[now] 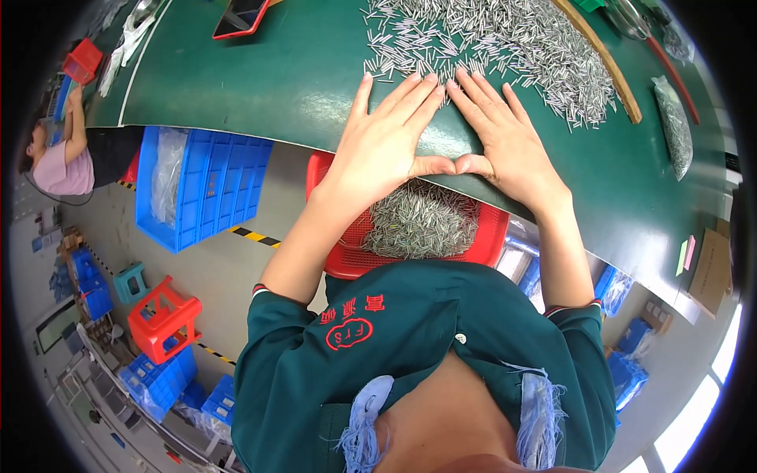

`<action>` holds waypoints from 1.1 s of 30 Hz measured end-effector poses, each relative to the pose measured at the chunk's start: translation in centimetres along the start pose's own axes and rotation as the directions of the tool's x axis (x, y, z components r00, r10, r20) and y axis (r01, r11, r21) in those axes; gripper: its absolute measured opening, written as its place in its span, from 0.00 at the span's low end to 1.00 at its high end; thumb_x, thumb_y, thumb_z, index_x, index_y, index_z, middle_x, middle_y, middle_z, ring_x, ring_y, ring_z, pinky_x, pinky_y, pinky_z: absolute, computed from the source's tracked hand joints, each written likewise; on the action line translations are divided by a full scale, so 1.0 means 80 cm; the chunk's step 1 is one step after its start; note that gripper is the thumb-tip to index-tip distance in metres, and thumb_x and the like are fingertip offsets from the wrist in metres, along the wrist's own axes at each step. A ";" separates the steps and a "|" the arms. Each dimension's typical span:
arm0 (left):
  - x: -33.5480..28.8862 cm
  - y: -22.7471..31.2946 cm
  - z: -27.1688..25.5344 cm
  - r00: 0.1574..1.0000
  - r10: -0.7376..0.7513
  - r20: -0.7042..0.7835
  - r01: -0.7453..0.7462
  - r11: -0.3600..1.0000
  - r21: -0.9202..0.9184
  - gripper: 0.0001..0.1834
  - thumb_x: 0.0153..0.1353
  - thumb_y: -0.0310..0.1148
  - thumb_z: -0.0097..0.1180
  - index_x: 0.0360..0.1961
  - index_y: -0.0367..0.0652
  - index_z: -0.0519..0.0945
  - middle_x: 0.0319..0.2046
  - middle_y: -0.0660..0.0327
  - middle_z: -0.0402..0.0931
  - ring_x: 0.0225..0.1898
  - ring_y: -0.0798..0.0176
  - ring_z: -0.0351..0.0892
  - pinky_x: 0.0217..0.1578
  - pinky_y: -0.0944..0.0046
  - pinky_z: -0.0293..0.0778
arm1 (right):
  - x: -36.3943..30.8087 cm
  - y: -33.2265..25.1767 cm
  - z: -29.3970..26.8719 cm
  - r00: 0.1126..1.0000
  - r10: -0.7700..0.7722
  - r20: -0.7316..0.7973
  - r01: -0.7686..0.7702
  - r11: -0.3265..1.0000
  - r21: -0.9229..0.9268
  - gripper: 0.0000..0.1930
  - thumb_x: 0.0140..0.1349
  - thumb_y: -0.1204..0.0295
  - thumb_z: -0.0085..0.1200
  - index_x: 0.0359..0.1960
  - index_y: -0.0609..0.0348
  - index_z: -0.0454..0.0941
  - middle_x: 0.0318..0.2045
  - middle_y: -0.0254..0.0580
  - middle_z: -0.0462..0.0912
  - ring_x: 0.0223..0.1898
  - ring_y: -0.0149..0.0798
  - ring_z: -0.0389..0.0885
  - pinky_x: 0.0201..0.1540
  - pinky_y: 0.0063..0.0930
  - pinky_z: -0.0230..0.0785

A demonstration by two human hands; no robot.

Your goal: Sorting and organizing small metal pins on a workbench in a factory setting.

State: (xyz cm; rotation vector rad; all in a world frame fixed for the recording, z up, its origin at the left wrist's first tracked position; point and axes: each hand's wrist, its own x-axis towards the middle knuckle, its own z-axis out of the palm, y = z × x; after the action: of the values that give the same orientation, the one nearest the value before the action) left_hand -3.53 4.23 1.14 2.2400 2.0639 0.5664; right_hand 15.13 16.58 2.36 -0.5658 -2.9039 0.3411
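Many small metal pins (505, 39) lie in a loose heap on the green table (260, 94). My left hand (386, 138) rests palm down at the table's near edge, fingers spread and fingertips touching the near side of the heap. Beside it, my right hand (509, 142) lies the same way, its fingertips also at the pins. The two thumbs meet tip to tip. Below the table edge, under my hands, a red basket (335, 256) holds more of the same pins (422, 225). What lies beneath my palms is hidden.
A wooden strip (603, 59) borders the heap on the right. Beyond it are a long red handle (674, 79) and a filled clear bag (673, 130). A red-edged phone (241, 17) lies at the far left. Left, a blue crate (209, 185) and red stool (165, 319) stand; another person (67, 162) sits there.
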 end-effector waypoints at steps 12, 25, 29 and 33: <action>-0.065 0.038 -0.019 0.999 0.023 0.044 -0.020 0.997 -0.075 0.57 0.43 0.70 0.56 0.68 0.39 0.68 0.69 0.58 0.66 0.71 0.58 0.63 0.69 0.35 0.51 | -0.054 -0.045 -0.008 0.990 -0.069 0.123 0.066 0.998 0.023 0.58 0.44 0.29 0.46 0.74 0.52 0.56 0.73 0.40 0.60 0.75 0.43 0.54 0.76 0.51 0.42; -0.103 0.017 -0.029 0.998 -0.048 0.048 0.049 0.999 -0.006 0.51 0.53 0.74 0.43 0.68 0.48 0.71 0.69 0.58 0.64 0.72 0.51 0.60 0.69 0.31 0.43 | -0.073 -0.036 -0.017 0.992 0.012 0.129 -0.013 1.000 0.005 0.55 0.43 0.27 0.45 0.72 0.46 0.64 0.73 0.44 0.59 0.75 0.46 0.54 0.75 0.54 0.42; -0.093 0.014 -0.029 0.993 -0.121 0.000 0.121 0.993 0.015 0.47 0.52 0.71 0.49 0.68 0.54 0.72 0.70 0.56 0.62 0.72 0.48 0.59 0.68 0.28 0.44 | -0.062 -0.036 -0.014 0.997 0.026 0.072 -0.029 0.999 0.034 0.53 0.43 0.27 0.44 0.71 0.43 0.65 0.73 0.47 0.59 0.75 0.49 0.54 0.75 0.55 0.43; -0.093 0.018 -0.029 0.996 -0.094 -0.007 0.094 0.996 -0.010 0.44 0.49 0.67 0.57 0.64 0.55 0.75 0.68 0.57 0.65 0.71 0.51 0.60 0.66 0.26 0.48 | -0.062 -0.041 -0.018 0.992 -0.033 0.119 0.028 0.999 0.046 0.51 0.44 0.29 0.47 0.70 0.43 0.67 0.73 0.49 0.58 0.75 0.50 0.54 0.75 0.55 0.44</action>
State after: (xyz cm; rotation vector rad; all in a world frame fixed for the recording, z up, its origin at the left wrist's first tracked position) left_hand -3.21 -3.66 1.93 2.1256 2.1509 0.5774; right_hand 18.83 11.98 3.97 -0.5101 -3.0079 0.4490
